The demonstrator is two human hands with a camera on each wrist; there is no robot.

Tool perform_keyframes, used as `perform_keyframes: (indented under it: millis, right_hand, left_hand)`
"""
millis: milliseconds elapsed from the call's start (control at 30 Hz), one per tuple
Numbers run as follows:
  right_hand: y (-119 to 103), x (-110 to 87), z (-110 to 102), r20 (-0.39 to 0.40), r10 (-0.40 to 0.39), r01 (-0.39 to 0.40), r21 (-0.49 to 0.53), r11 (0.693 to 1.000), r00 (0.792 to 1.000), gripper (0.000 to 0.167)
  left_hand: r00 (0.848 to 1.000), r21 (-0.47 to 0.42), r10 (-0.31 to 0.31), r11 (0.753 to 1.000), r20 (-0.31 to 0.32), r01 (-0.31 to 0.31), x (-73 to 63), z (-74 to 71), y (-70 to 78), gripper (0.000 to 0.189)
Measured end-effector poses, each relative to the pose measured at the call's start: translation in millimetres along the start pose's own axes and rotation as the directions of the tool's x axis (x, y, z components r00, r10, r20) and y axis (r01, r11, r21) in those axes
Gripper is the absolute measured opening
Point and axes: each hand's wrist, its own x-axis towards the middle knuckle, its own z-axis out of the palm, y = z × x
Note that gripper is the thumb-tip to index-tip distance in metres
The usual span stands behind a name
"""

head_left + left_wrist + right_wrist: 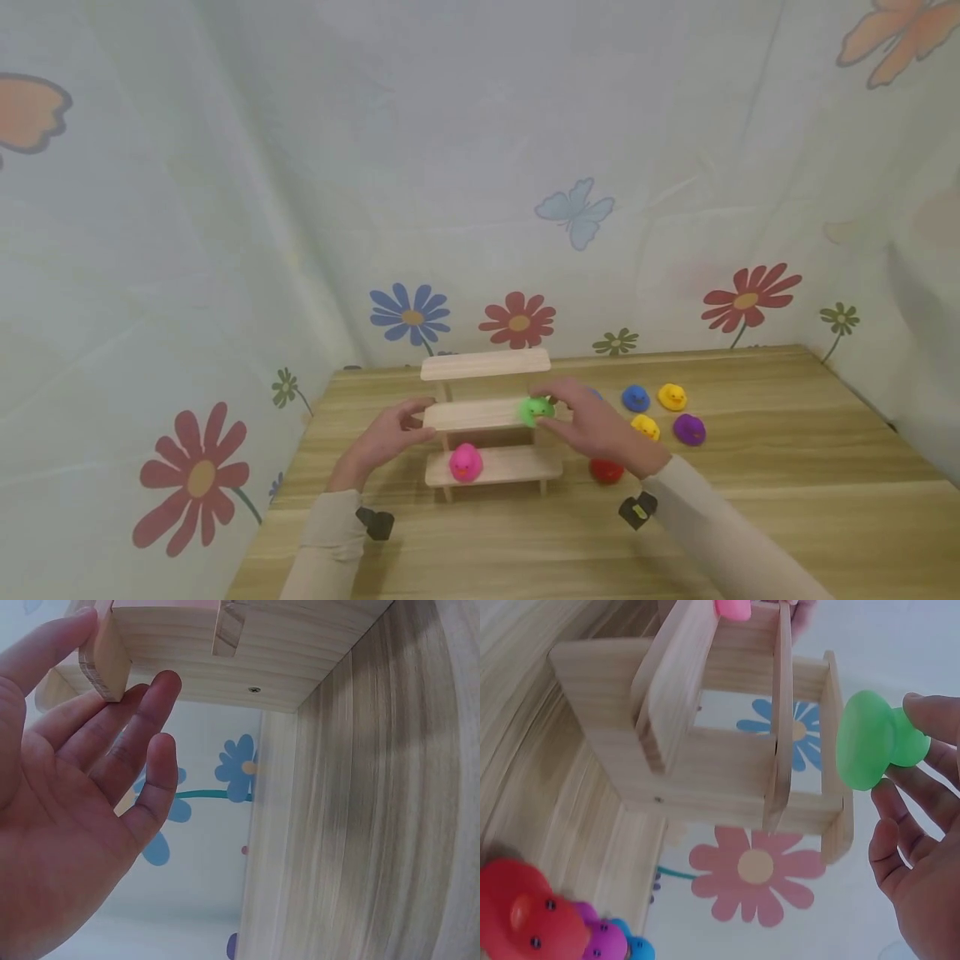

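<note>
A small three-tier wooden shelf (480,414) stands on the table. My left hand (386,433) holds the left end of its middle board; in the left wrist view the thumb (71,634) lies on one side of the board's end and the fingers curl on the other. A green rubber duck (866,739) is pinched by its head between the thumb and fingers of my right hand (930,847). In the head view this duck appears at the middle board's right end, while the right wrist view shows it apart from the wood. On the bottom board sits a pink rubber duck (466,463).
Right of the shelf lie a red duck (607,471), a purple duck (689,430), yellow ducks (672,397) and blue ducks (636,398), some partly behind my right hand. A flower-print cloth (450,167) hangs behind the wooden table (787,517).
</note>
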Motion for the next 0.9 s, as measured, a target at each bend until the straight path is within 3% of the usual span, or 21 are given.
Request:
perform_keyframes:
  millis: [233,433,667,900]
  right_hand:
    - [12,-12.4,-12,0.008,0.091,-0.091,-0.034,0.995,0.996,0.031]
    - [18,-21.4,-25,0.017,0.163,-0.163,0.006,0.987,0.987,0.033]
    - [28,-33.0,-35,0.000,0.150,-0.150,-0.015,0.989,0.989,0.031]
    - [38,-48.3,-43,0.002,0.185,-0.185,-0.034,0.982,0.983,0.033]
  left_hand:
    - [1.000,-0.017,0.002,1.000,-0.002,-0.002,0.0,0.3,1.1,0.061]
    - [1.000,-0.010,0.011,1.000,-0.004,-0.011,0.3,-0.3,1.7,0.061]
    - [1.000,0.009,0.001,1.000,0.017,-0.001,-12.6,-2.9,32.2,0.055]
    - [1.000,0.032,-0.006,0.999,-0.022,0.006,1.5,1.7,2.8,0.057]
